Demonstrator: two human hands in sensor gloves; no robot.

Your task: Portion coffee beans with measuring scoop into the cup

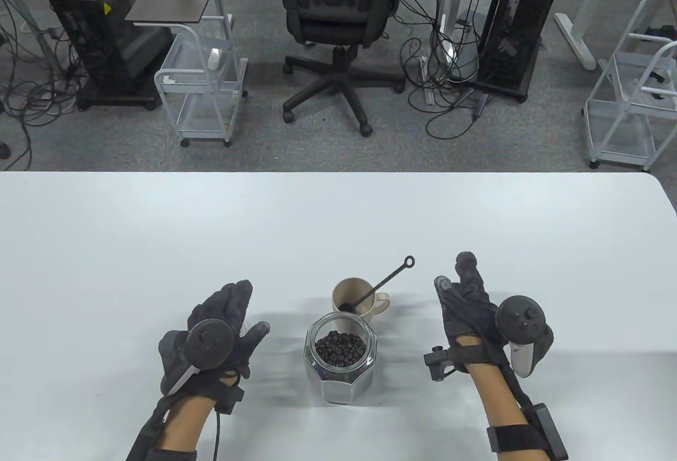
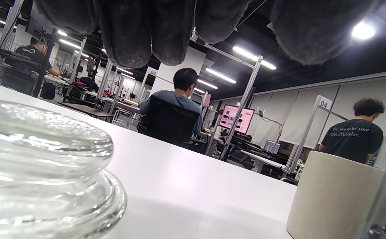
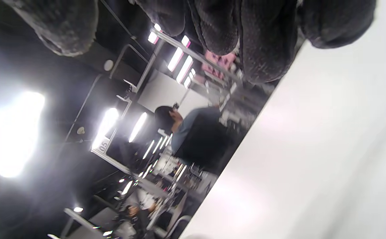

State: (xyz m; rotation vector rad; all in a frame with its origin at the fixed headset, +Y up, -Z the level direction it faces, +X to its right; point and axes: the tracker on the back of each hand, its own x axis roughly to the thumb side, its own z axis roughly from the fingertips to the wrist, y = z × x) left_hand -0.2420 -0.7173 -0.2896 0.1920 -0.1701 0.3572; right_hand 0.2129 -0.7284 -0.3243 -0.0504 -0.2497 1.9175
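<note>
White worktop (image 1: 158,228) fills the near half of the table view, with an office chair (image 1: 338,22) and carts on grey carpet beyond. I take the jar (image 1: 340,358) of coffee beans (image 1: 340,348), open-topped and near my edge of the worktop, as the landmark.

Left of the jar, my left hand (image 1: 222,331) hovers palm down; its fingers (image 2: 126,33) are relaxed and hold nothing. In the left wrist view a glass lid (image 2: 43,166) lies on the worktop below that hand, so I judge the jar already opened.

Just behind the jar stands the beige cup (image 1: 353,297). The measuring scoop (image 1: 378,285) rests in it, bowl down, its handle leaning up and to the right and ending in a ring.

Right of the jar, my right hand (image 1: 470,307) is raised with fingers (image 1: 468,270) straight, released, apart from the scoop.

Step in hand, as I judge it: reaching for the scoop. The next move calls for pinching the handle near the ring, lifting it out of the cup without tipping the cup, then dipping into the beans.
</note>
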